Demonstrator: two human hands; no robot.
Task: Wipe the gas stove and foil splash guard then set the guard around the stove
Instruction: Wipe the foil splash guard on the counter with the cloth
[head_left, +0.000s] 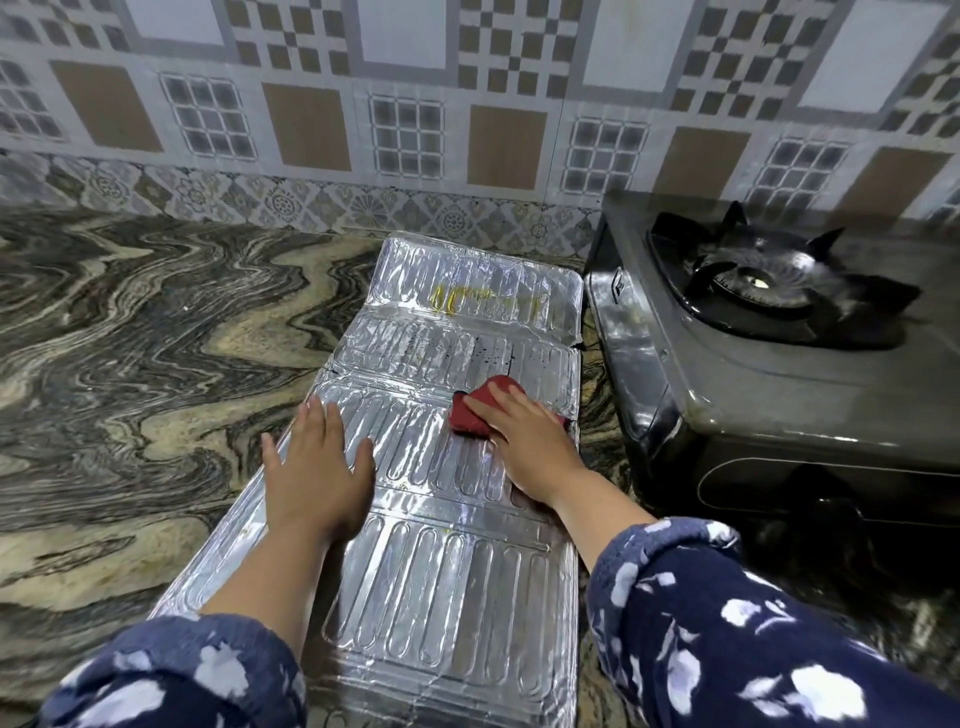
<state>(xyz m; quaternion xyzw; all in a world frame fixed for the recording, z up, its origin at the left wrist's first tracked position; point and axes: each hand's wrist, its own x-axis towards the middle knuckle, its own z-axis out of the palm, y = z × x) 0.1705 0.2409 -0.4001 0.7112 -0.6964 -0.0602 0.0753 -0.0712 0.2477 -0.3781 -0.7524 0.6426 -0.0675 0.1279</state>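
The silver foil splash guard (447, 577) lies unfolded flat on the marbled counter, running from the near edge toward the wall. Yellow stains mark its far panel and dark specks the panel before it. My left hand (317, 467) rests flat and spread on the guard's left side, holding nothing. My right hand (524, 441) presses a red cloth (475, 410) onto the guard's right side, fingers over the cloth. The dark gas stove (769, 364) stands to the right of the guard, its burner and pan support visible.
The marbled counter (130, 364) stretches to the left of the guard. A patterned tile wall (415, 104) rises behind the counter and stove. The stove's left side sits close against the guard's right edge.
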